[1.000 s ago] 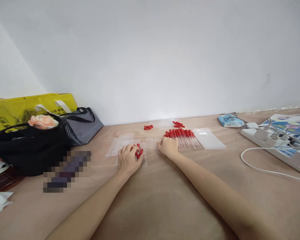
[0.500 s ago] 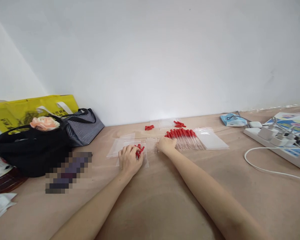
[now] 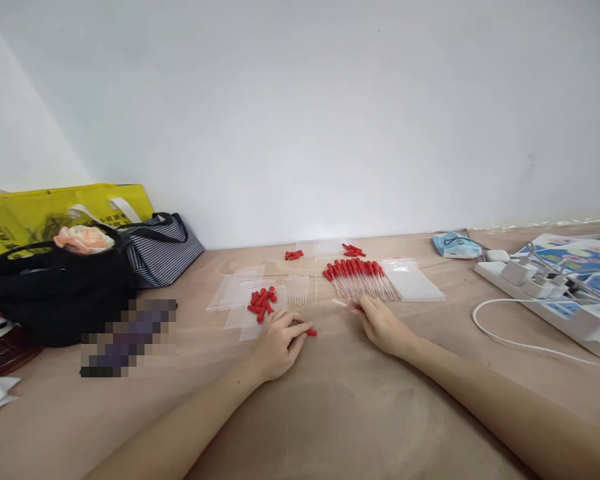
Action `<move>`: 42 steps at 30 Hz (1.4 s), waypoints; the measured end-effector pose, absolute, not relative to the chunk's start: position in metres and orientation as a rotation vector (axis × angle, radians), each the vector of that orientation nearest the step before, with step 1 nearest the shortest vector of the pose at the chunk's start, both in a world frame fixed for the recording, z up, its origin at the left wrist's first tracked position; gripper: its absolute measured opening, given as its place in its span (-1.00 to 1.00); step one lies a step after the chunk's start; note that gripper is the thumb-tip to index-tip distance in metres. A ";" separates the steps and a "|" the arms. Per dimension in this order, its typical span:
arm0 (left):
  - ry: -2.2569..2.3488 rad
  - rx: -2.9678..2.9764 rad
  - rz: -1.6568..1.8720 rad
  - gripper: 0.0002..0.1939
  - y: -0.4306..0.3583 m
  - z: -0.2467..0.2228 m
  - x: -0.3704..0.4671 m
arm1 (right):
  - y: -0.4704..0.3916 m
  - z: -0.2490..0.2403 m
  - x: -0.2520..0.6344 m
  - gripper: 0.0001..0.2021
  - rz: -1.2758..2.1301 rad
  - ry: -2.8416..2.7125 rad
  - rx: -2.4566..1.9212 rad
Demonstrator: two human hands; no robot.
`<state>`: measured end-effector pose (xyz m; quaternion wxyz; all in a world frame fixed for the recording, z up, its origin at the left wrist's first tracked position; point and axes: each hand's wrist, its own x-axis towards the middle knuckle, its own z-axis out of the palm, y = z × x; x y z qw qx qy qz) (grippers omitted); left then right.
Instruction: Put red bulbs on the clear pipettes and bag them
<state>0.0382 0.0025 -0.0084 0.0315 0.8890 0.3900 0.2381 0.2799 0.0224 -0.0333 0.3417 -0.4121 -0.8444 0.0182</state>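
My left hand [image 3: 283,343] is closed on a red rubber bulb [image 3: 311,332], whose end sticks out to the right of the fingertips. Between the fingers of my right hand [image 3: 377,323] is a thin clear tube [image 3: 340,303] that points left. A pile of red bulbs [image 3: 263,302] lies on clear bags just beyond my left hand. Bare clear tubes [image 3: 297,289] lie in a row right of that pile. Beyond my right hand is a fanned row of tubes capped with red bulbs [image 3: 355,269].
Clear plastic bags [image 3: 417,280] lie right of the capped row. Smaller red groups [image 3: 294,255] sit near the wall. A power strip [image 3: 545,297] with plugs and a white cable is at right, with a blue mask [image 3: 456,245] behind. Bags [image 3: 60,300] stand at left.
My left hand has moved off the pile, nearer and rightward, with a red bulb. My right hand has moved right from the bare tubes, with a clear tube now in its fingers.
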 end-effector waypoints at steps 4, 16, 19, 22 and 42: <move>1.220 2.760 0.755 -0.77 0.007 -0.011 0.040 | 0.014 -0.037 0.282 -0.71 0.050 -2.241 -1.042; 1.235 2.732 0.771 -0.85 0.003 -0.009 0.043 | -0.003 -0.027 0.263 -0.82 0.015 -2.310 -0.986; 1.185 2.759 0.767 -0.86 0.002 -0.011 0.044 | -0.005 -0.027 0.261 -0.82 0.027 -2.316 -0.945; 1.172 2.731 0.790 -0.85 0.002 -0.011 0.046 | -0.006 -0.027 0.260 -0.82 -0.010 -2.325 -0.893; 1.048 2.542 0.808 -0.83 -0.003 -0.008 0.048 | -0.004 -0.025 0.258 -0.78 -0.078 -2.428 -0.754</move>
